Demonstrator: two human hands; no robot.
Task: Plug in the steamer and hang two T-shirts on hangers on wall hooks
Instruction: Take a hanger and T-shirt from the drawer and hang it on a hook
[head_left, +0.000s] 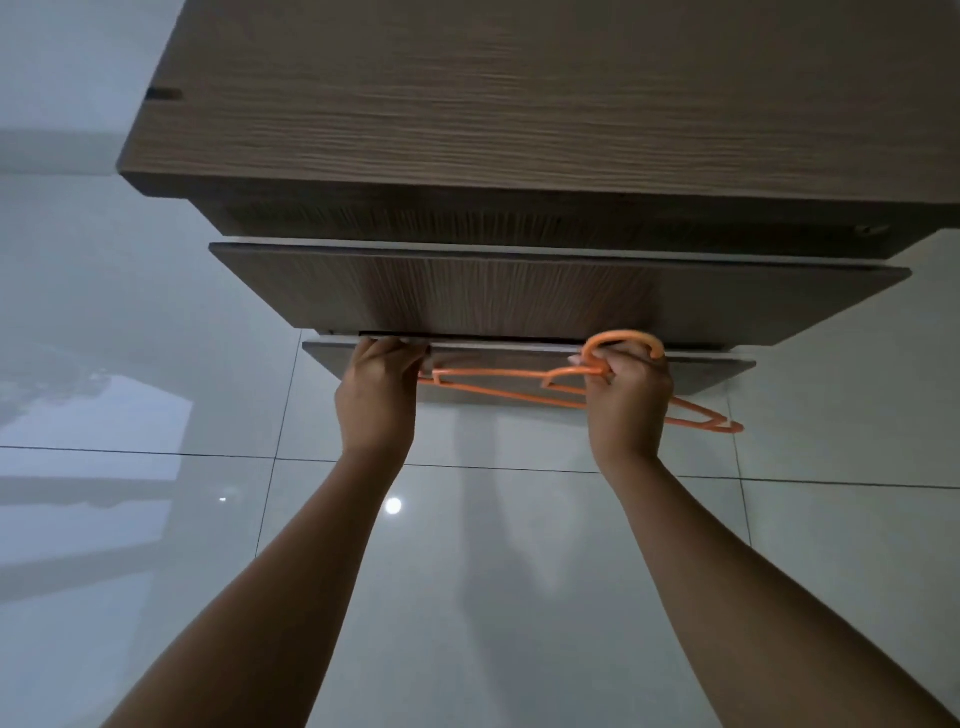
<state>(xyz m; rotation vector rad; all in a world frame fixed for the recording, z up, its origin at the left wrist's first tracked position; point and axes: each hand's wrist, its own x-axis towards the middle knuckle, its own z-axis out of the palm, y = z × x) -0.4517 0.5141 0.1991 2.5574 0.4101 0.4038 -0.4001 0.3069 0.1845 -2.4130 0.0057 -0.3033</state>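
I look straight down the front of a dark wooden drawer unit (519, 104). My right hand (628, 400) is closed around the neck of orange plastic hangers (509, 387), at least two of them, with their hooks curving up over my fingers. The same hand rests on the top edge of the lowest drawer front (717, 369). My left hand (379, 384) grips that same edge further left, fingers curled over it. The hangers stretch sideways between and past both hands. No T-shirt, steamer or wall hook is visible.
A second, wider drawer front (519, 296) juts out just above the lowest one. Glossy pale floor tiles (467, 571) lie below, with dark grout lines and a bright light reflection near my left forearm.
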